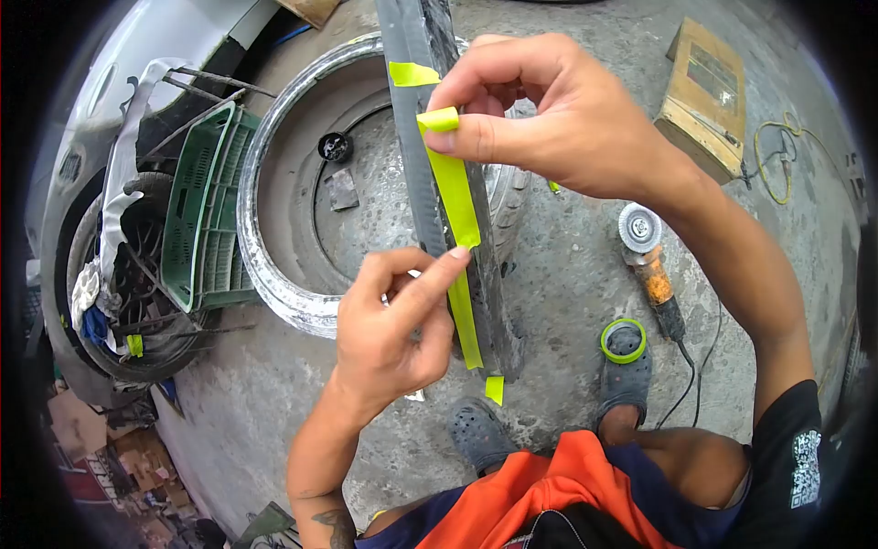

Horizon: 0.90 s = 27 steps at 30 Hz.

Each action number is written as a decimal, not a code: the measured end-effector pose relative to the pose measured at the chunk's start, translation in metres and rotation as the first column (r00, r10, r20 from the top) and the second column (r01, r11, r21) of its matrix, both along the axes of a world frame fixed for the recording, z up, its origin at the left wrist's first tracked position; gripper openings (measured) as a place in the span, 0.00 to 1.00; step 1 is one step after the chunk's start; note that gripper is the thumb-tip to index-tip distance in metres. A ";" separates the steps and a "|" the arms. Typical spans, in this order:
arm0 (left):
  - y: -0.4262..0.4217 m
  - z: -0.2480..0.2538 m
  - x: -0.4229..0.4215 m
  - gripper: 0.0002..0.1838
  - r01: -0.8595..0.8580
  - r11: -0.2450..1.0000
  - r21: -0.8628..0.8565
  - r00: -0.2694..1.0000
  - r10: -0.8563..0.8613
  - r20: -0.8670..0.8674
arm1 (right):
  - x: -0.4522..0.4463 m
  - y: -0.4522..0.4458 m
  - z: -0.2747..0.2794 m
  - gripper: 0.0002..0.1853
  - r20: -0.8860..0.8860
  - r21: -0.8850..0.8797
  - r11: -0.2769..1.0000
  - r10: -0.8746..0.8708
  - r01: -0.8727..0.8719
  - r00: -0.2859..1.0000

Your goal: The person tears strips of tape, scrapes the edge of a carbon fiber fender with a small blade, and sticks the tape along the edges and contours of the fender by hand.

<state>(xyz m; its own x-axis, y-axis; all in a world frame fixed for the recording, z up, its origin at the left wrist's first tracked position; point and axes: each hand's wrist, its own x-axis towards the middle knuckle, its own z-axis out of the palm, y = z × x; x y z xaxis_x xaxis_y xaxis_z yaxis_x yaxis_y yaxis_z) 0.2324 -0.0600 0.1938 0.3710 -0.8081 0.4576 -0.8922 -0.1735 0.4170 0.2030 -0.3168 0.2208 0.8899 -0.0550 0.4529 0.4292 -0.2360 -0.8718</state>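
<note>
A long dark grey strip-like part [416, 183], scuffed along one side, stands or leans in front of me. Bright yellow-green tape runs down it, with a short separate piece [413, 74] near the top. My right hand [540, 114] pinches the folded upper end of the tape [453, 188] between thumb and finger. Lower down, my left hand [398, 320] is loosely curled, and one digit tip presses on the tape where two lengths meet. Another short tab of tape [495, 390] hangs at the bottom of the part.
A worn tire [251, 220] lies behind the part. To its left are a green crate [206, 210] and a vehicle body [114, 73]. An angle grinder [654, 274] and a wooden box [709, 96] lie right. A green tape roll [624, 341] rests on my shoe.
</note>
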 end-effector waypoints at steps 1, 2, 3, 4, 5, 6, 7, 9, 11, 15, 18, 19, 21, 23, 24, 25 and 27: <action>0.000 0.000 0.000 0.28 -0.022 0.996 -0.087 0.999 0.018 -0.051 | -0.003 -0.001 0.004 0.10 -0.047 0.002 1.000 0.016 -0.016 0.999; -0.001 0.001 0.000 0.20 -0.063 0.990 -0.127 0.993 0.050 -0.106 | -0.005 -0.002 0.007 0.08 -0.093 0.004 1.000 0.031 -0.031 0.995; -0.004 0.004 0.000 0.20 -0.064 0.990 -0.123 0.993 0.051 -0.105 | -0.007 -0.003 0.008 0.08 -0.093 0.008 0.999 0.032 -0.032 0.995; -0.007 0.007 -0.001 0.18 -0.115 0.982 -0.147 0.985 0.094 -0.142 | -0.007 -0.004 0.010 0.08 -0.045 -0.025 0.999 0.022 -0.023 0.999; -0.010 0.009 -0.001 0.17 -0.167 0.971 -0.171 0.974 0.137 -0.178 | -0.008 -0.005 0.011 0.08 0.004 -0.060 0.998 0.014 -0.014 1.000; -0.014 0.010 -0.001 0.15 -0.191 0.967 -0.171 0.968 0.157 -0.197 | -0.009 -0.005 0.013 0.08 0.005 -0.059 0.998 0.015 -0.015 1.000; -0.016 0.011 -0.001 0.15 -0.193 0.966 -0.170 0.968 0.158 -0.196 | -0.009 -0.006 0.014 0.08 0.012 -0.083 0.996 0.019 -0.018 1.000; -0.019 0.010 -0.003 0.15 -0.206 0.971 -0.118 0.959 0.177 -0.222 | -0.009 -0.006 0.013 0.08 0.017 -0.106 0.994 0.024 -0.022 1.000; -0.022 0.011 -0.005 0.14 -0.221 0.970 -0.101 0.956 0.195 -0.218 | -0.007 -0.006 0.009 0.07 0.033 -0.075 0.997 0.014 -0.012 0.999; -0.031 0.015 -0.007 0.11 -0.257 0.962 -0.093 0.951 0.235 -0.202 | -0.006 -0.018 0.002 0.11 0.037 -0.110 0.991 0.075 -0.071 0.996; -0.036 0.020 -0.011 0.09 -0.280 0.958 -0.067 0.949 0.266 -0.169 | -0.006 -0.016 -0.001 0.09 -0.021 0.024 0.985 0.171 -0.171 0.985; -0.037 0.022 -0.013 0.09 -0.279 0.959 -0.059 0.949 0.266 -0.168 | 0.000 -0.013 -0.013 0.09 0.094 0.100 0.972 0.204 -0.214 0.974; -0.038 0.025 -0.017 0.07 -0.314 0.949 -0.003 0.935 0.309 -0.174 | 0.000 -0.013 -0.019 0.08 0.215 0.180 0.948 0.223 -0.263 0.951; -0.039 0.022 -0.016 0.07 -0.320 0.948 0.000 0.932 0.314 -0.179 | -0.005 -0.017 -0.018 0.08 0.247 0.086 0.973 0.187 -0.214 0.951; -0.040 0.021 -0.016 0.07 -0.325 0.946 -0.006 0.929 0.319 -0.188 | -0.007 -0.019 -0.018 0.08 0.259 0.059 0.979 0.175 -0.197 0.950; -0.041 0.021 -0.017 0.07 -0.329 0.944 0.003 0.928 0.324 -0.184 | -0.006 -0.020 -0.019 0.08 0.254 0.086 0.971 0.197 -0.225 0.947; -0.043 0.020 -0.021 0.07 -0.372 0.928 0.005 0.913 0.367 -0.176 | -0.010 -0.020 -0.014 0.08 0.253 0.123 0.957 0.224 -0.261 0.941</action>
<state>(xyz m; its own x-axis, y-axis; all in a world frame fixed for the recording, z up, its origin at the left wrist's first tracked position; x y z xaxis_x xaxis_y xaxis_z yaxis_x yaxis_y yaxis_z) 0.2117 -0.1031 0.2142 0.7153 -0.5858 0.3810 -0.6814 -0.4634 0.5666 0.1929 -0.3365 0.2071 0.7548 0.0648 0.6527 0.6524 0.0285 -0.7573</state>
